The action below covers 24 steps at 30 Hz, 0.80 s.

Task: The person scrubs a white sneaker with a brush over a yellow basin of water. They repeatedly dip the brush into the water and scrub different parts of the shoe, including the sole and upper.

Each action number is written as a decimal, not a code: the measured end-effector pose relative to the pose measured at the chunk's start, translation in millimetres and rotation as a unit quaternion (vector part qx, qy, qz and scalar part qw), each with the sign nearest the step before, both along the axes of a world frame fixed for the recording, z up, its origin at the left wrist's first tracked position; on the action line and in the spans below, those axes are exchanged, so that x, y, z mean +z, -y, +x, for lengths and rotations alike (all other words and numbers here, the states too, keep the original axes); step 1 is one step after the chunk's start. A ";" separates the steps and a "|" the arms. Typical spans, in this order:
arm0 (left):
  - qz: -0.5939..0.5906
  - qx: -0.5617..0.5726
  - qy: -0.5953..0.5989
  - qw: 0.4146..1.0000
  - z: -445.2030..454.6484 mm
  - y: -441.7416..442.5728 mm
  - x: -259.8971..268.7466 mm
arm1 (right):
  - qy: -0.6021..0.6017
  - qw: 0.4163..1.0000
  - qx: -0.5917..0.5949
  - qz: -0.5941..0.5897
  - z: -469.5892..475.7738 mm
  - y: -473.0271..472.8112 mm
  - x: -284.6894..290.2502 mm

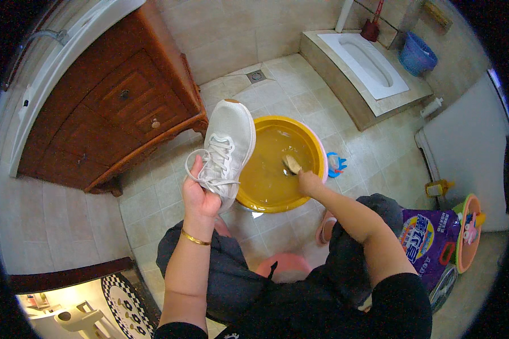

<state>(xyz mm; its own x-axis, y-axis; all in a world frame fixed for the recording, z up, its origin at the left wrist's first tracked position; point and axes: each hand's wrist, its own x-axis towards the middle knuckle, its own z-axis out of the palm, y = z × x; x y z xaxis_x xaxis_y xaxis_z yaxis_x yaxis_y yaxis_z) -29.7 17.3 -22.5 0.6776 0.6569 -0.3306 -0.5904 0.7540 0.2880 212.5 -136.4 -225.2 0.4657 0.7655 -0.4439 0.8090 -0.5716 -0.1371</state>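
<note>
My left hand (200,197) holds a white lace-up sneaker (231,140) by its heel end, toe pointing away and laces facing up. The shoe overlaps the left rim of a yellow plastic basin (261,207) filled with cloudy, yellowish water. My right hand (310,183) is at the basin's right side, gripping a scrub brush (292,164) whose pale bristles face up at the water. The brush's handle is mostly hidden by my fingers. Shoe and brush are apart.
A wooden cabinet (123,106) stands at the left. A blue item (336,165) lies right of the basin. Beyond are a floor drain (256,76), a raised squat toilet (364,63) and a blue bucket (416,55). At right are a purple detergent bag (428,241) and an orange basin (471,250).
</note>
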 end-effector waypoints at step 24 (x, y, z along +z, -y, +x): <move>-0.006 -0.031 0.088 0.996 6.7 7.0 2.2 | -0.195 0.961 -0.064 0.187 8.1 15.0 100.6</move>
